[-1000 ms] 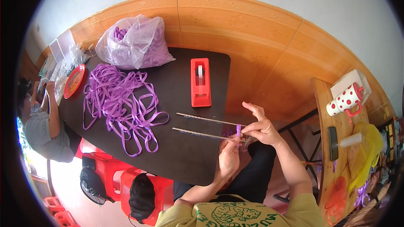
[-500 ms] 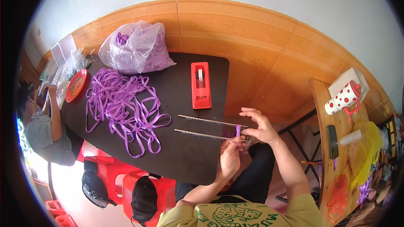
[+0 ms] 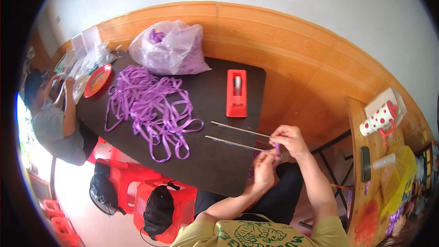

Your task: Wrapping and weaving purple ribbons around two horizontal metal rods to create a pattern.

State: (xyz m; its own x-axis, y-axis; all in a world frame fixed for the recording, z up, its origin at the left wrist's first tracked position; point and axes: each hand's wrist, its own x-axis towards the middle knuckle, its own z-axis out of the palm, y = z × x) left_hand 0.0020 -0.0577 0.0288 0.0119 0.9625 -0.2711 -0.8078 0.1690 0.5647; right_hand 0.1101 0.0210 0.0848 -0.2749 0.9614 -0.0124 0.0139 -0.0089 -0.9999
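Observation:
Two thin metal rods [image 3: 238, 128] lie side by side on the dark table, their near-right ends reaching past its edge. A short piece of purple ribbon [image 3: 277, 147] spans the rod ends. My left hand [image 3: 264, 170] pinches this ribbon by the lower rod's end. At the upper rod's end my right hand [image 3: 292, 141] has its fingertips closed on the ribbon too; the exact grip is partly hidden behind the fingers. A loose heap of purple ribbon [image 3: 148, 105] covers the left of the table.
Behind the heap stands a clear plastic bag [image 3: 171, 50] of purple ribbon. A red tape dispenser [image 3: 236, 93] is beyond the rods. A red plate [image 3: 98, 81] lies far left, near another person [image 3: 57, 123]. A wooden side table [image 3: 359, 178] holds a dotted tumbler [image 3: 378, 119].
My right hand, spread open before, has closed its fingertips on the ribbon at the rod ends. My left hand still pinches there. The whole view has shifted slightly.

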